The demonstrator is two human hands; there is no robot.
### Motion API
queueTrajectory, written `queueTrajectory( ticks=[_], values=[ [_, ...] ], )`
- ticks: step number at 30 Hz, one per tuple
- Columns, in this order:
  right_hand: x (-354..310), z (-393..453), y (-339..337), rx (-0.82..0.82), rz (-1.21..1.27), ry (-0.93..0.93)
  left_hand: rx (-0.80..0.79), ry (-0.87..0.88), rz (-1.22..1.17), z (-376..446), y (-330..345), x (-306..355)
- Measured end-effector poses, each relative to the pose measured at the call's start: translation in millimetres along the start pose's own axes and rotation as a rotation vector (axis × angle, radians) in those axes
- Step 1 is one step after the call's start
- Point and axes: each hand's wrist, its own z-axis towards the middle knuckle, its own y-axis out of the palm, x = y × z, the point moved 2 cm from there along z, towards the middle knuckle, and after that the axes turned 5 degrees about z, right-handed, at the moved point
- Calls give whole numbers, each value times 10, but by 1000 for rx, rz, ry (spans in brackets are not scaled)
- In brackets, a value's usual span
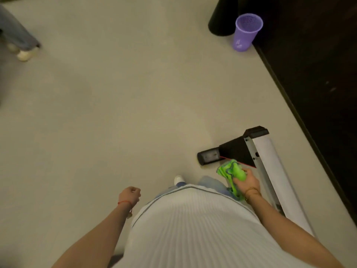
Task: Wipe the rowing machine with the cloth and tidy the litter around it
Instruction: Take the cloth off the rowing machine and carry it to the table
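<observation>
1. The bunched bright-green microfibre cloth (231,175) sits in the right hand (246,181), whose fingers curl round its middle, just above the floor-level end of the rowing machine's pale grey rail (270,163).
2. It looks soft, light and floppy; a loose tail hangs below the wrist, so gathering it into the palm should suit wiping.
3. The left hand (129,196) hangs loosely curled, holding nothing.
4. A purple mesh plastic basket (245,33) stands on the floor by the dark wall, well apart.

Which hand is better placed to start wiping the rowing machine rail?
Right. The right hand already grips the green cloth beside the rail; the left hand holds nothing, farther away.
</observation>
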Motion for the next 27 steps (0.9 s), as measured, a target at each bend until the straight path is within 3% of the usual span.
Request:
queueTrajectory(
  ticks=[8, 13, 21, 27],
  values=[
    [-600, 610, 227, -50, 67, 144, 6, 40, 3, 581, -385, 976],
    [-1299, 1224, 226, -67, 93, 236, -7, 97, 57, 1150, -663, 1939],
    [-3237, 2265, -209, -12, 50, 77, 39, 118, 21, 1795, -1252, 3533],
    [-4518, 3061, -430, 34, 104, -41, 18, 46, -2, 2254, -1475, 4369]
  ],
)
